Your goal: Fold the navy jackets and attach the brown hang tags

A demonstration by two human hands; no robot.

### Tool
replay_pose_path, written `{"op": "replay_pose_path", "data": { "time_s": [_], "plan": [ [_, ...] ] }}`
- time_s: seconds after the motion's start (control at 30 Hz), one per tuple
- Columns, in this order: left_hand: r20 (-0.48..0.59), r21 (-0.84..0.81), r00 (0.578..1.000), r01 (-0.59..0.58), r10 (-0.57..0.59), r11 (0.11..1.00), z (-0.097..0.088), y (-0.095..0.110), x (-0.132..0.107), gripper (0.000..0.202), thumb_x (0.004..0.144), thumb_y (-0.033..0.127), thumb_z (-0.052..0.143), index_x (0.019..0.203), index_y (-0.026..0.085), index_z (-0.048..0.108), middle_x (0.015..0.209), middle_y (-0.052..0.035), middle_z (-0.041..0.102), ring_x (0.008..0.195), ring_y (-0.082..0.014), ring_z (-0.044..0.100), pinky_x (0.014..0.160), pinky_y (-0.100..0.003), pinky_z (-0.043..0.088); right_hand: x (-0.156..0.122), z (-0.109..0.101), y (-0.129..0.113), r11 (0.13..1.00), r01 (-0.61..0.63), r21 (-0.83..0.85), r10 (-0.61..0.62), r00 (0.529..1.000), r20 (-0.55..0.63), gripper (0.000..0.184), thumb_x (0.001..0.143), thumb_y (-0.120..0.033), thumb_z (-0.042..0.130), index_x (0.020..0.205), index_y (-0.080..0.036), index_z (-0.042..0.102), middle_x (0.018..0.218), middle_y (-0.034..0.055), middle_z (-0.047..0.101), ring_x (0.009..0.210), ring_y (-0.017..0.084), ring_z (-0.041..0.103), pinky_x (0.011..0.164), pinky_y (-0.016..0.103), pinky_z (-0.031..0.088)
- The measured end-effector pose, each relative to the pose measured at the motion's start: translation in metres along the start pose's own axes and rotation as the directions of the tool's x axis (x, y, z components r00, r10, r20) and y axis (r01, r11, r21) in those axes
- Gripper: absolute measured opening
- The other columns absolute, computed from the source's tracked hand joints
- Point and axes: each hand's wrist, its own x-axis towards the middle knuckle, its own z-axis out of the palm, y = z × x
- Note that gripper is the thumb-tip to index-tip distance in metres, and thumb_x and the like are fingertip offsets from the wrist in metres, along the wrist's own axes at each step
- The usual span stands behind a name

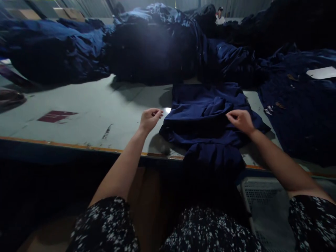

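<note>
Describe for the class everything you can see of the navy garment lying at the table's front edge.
The navy garment is soft, smooth-looking dark blue cloth, lying bunched and creased on the pale green table, with its lower part hanging over the front edge. No buttons or labels show. The right hand lies on its upper right area, though any grip cannot be told. The left hand is just beside it, apparently not touching.

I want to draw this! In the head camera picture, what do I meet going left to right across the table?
Maroon mark → left hand → navy blue garment → dark blue cloth heap
</note>
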Motion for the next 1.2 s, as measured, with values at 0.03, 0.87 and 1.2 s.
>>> {"op": "replay_pose_path", "data": {
  "time_s": [0.03, 0.87, 1.2],
  "plan": [
    [0.006, -0.003, 0.999, 0.043, -0.043, 0.999, -0.004, -0.004, -0.009, 0.018, 0.084, 0.029, 0.061, 0.089, 0.017, 0.075, 0.078, -0.0062, 0.076, 0.069, -0.0162, 0.069, 0.066, -0.028, 0.055, 0.009, -0.002, 0.009, 0.996, -0.072, -0.056, 0.071, 0.997, -0.020, 0.027, 0.096, -0.028, 0.059, 0.104, -0.023, 0.084, 0.106, 0.0093, 0.082, 0.100, 0.029, 0.076, 0.090, 0.039, 0.058],
    [0.177, 0.637, 0.947, -0.318, 0.269, 0.702, 0.002, -0.004, -0.062, 0.041, 0.083, 0.005, 0.054, 0.116, 0.020, 0.073, 0.105, -0.0112, 0.077, 0.099, -0.0272, 0.073, 0.089, -0.037, 0.057, 0.077, -0.073, 0.020, 0.819, -0.468, -0.332, 0.473, 0.878, -0.072, 0.034, 0.093, -0.017, 0.061, 0.118, -0.016, 0.084, 0.112, 0.0166, 0.081, 0.094, 0.026, 0.068, 0.078, 0.038, 0.043],
    [0.342, 0.185, 0.916, -0.283, 0.209, 0.941, -0.036, -0.027, -0.016, 0.027, 0.088, 0.036, 0.058, 0.087, 0.019, 0.079, 0.095, -0.0084, 0.080, 0.090, -0.0223, 0.073, 0.081, -0.032, 0.057, -0.026, -0.056, 0.015, 0.830, 0.198, -0.521, -0.020, 0.945, 0.327, 0.027, 0.092, -0.025, 0.056, 0.098, -0.021, 0.082, 0.103, 0.0122, 0.081, 0.093, 0.030, 0.070, 0.080, 0.042, 0.049]
  ]
}}
